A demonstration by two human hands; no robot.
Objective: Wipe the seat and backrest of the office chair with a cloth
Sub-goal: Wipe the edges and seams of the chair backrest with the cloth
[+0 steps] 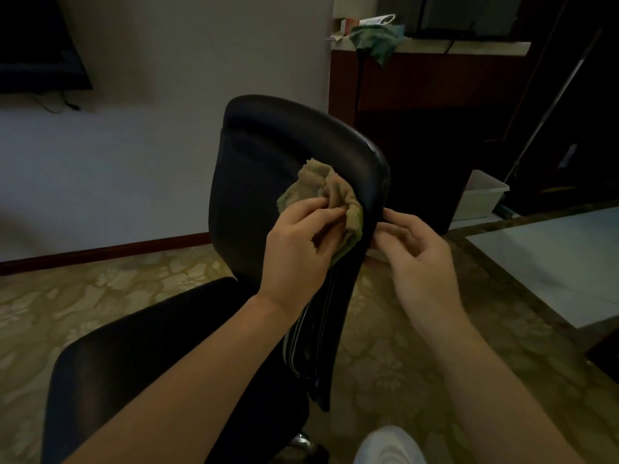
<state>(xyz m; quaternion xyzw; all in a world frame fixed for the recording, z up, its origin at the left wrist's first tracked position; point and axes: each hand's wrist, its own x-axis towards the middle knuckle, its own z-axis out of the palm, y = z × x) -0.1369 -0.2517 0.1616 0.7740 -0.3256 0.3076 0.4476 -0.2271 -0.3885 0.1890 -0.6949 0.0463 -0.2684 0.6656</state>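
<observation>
Black, faintly glossy, is being recorded on the backrest (268, 155) and seat (140, 356). Olive-tan, greener toward the lower edge, is being noted on the cloth (321, 189). Dull gold with a pale floral pattern is being logged for the carpet (100, 296), red-brown for the skirting (100, 252), and teal-green for the second cloth (378, 38).

Both bare forearms reach forward from below, angled towards each other. Left hand (298, 242) is knuckles-up, fingers and thumb pinching the cloth (335, 189). Right hand (422, 259), just beside it, has fingers curled, tips at the backrest (254, 162) edge. Whether it grips there, can't tell.
</observation>
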